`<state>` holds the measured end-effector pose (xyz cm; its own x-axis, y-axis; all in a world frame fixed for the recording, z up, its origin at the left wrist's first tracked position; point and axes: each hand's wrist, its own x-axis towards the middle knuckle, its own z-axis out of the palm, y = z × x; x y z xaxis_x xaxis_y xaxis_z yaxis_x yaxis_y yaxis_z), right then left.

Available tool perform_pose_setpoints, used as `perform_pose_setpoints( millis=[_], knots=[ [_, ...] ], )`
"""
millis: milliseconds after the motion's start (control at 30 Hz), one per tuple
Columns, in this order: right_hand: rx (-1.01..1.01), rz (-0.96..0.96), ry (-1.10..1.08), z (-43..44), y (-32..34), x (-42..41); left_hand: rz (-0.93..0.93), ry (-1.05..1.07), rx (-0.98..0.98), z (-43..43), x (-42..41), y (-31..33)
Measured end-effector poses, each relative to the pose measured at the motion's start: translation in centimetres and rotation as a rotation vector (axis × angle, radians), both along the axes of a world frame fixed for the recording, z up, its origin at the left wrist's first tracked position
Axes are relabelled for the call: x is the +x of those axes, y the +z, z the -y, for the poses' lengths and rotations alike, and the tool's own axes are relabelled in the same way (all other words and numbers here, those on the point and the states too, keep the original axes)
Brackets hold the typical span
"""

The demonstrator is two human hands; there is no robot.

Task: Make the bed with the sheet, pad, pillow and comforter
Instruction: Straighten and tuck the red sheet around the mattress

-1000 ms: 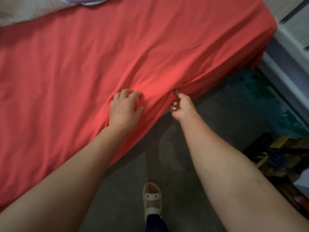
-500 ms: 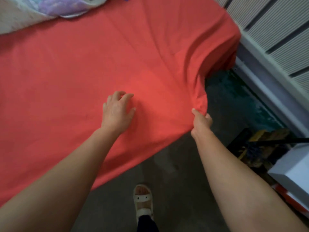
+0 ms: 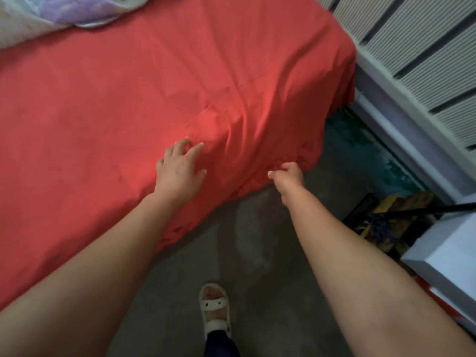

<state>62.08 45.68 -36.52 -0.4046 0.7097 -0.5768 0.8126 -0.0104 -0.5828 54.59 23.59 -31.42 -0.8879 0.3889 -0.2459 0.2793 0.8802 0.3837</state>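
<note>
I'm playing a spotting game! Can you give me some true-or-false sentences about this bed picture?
1. The sheet is red. True.
2. The right hand pinches the sheet's gathered edge. True.
3. The left hand is lifting a pillow. False: it rests on top of the sheet, fingers spread.
4. The purple comforter covers the whole bed. False: it lies bunched at the far side.
5. The foot wears a white sandal. True.
</note>
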Motion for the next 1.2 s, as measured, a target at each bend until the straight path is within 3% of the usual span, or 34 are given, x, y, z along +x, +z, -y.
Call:
perform_pose_setpoints(
  millis=[300, 467, 833, 1200],
  knots=[
    [-0.020, -0.185, 0.217, 5.7, 4.4, -5.8, -0.012, 0.029, 0.121, 3.6, -1.1, 1.9],
    [0.072, -0.244, 0.347, 11.5, 5.9, -8.1, -0.093, 0.133, 0.215, 10.0, -0.7, 3.9],
    [-0.045, -0.435, 0.937, 39.4, 9.7, -7.1, -0.268, 0.634, 0.323, 35.5, 7.7, 7.5],
    [-0.155, -0.460, 1.249, 66.0, 14.3, -0.8, -0.308, 1.023, 0.357, 61.8, 19.7, 11.7]
  ],
)
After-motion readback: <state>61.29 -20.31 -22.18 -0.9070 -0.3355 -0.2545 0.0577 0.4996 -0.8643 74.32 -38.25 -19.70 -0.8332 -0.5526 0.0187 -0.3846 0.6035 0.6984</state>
